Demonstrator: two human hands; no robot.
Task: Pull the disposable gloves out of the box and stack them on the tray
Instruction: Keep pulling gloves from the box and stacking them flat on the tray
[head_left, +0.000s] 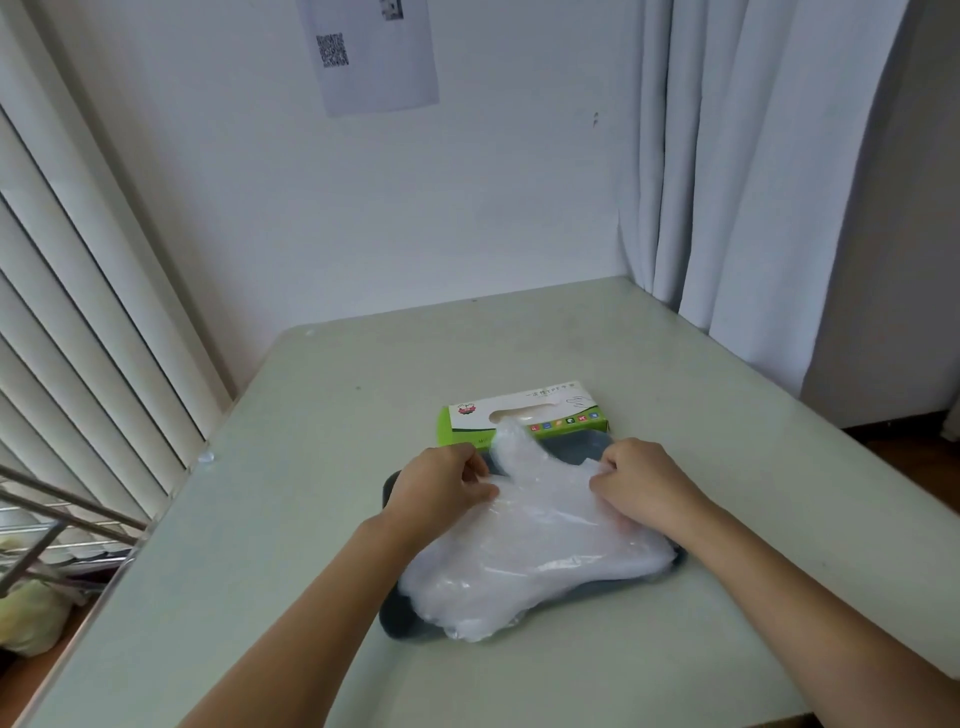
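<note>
- The left hand rested on the left side of the pile, its fingers curled inward and pinching the thin clear plastic of the gloves.
- The right hand rested on the right side of the pile, its fingers likewise curled and gripping a fold of the same plastic.
- The gloves lay as one crumpled, see-through heap between the two hands and spread from there back toward the person, beneath both wrists.
- A narrow tongue of plastic ran from between the hands up to the slot in the box.
- The tray, dark grey, lay under the heap. Its rim showed beside the left forearm, beyond the fingertips and past the right wrist.
- The box, green and white, lay flat just beyond both hands at the far rim of the tray. Whether it touched the rim could not be told.
- The desk, pale in colour, carried tray and box.
- A printed sheet hung on the wall far beyond the hands; a curtain hung to the right and blinds to the left.
</note>
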